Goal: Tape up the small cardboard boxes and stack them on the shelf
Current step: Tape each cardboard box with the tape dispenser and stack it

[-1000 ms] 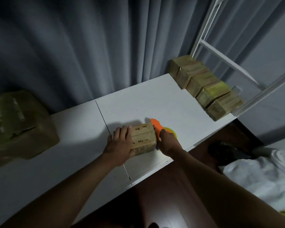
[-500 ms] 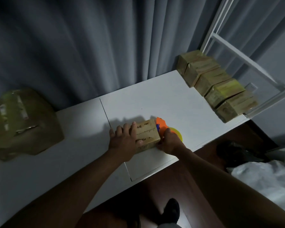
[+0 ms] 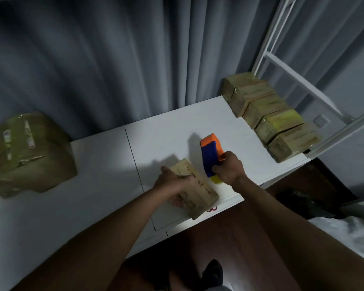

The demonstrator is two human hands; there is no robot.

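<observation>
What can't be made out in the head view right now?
- Small box: writing on its top is too blurred and dim to read; its left side is covered by the left hand.
- Tape dispenser: its handle and the yellow roll are mostly hidden by the right hand.
- Large taped box: cut off by the left edge, labels blurred.
- White shelf frame: upper part cut off by the top edge.

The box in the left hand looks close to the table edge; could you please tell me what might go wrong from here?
1. The box is tilted and juts past the table edge, with only the left hand gripping it; a slip could drop it to the floor.
2. The right hand holds the tape dispenser right beside the left fingers; its cutter might nick them.
</observation>
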